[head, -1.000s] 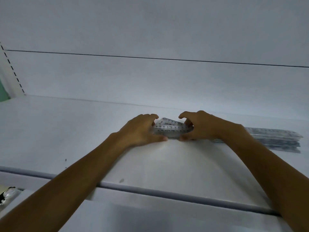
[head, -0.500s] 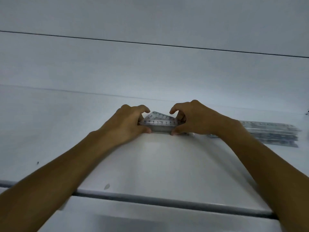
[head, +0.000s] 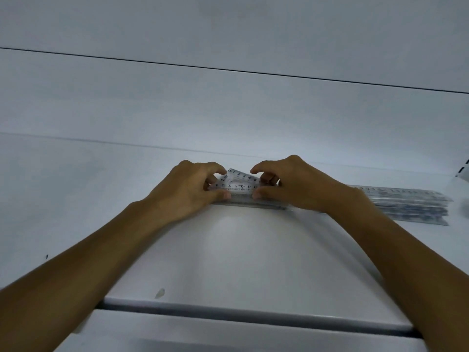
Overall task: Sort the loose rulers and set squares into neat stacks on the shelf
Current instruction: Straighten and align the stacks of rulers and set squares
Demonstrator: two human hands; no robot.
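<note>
Two bare hands work a white shelf point(head: 236, 255), the broad surface that fills the view and carries everything else. On the shelf, off to the right of the hands and well apart from their fingertips, lies a stack of clear rulers point(head: 406, 204), laid long edge to long edge and seemingly already squared up. Just left of that stack, between the hands, sits a small pile of transparent set squares point(head: 237, 186), its printed scale facing the camera. The left hand point(head: 187, 191) closes on the pile's left end and the right hand point(head: 291, 186) on its right end, thumbs along the near edge and fingers curled over the far side. Both hands are clamped on the pile, pressing inward, probably to true its edges into one neat block. Whether the pile rests flat or is tipped up slightly on its near edge cannot be told.
</note>
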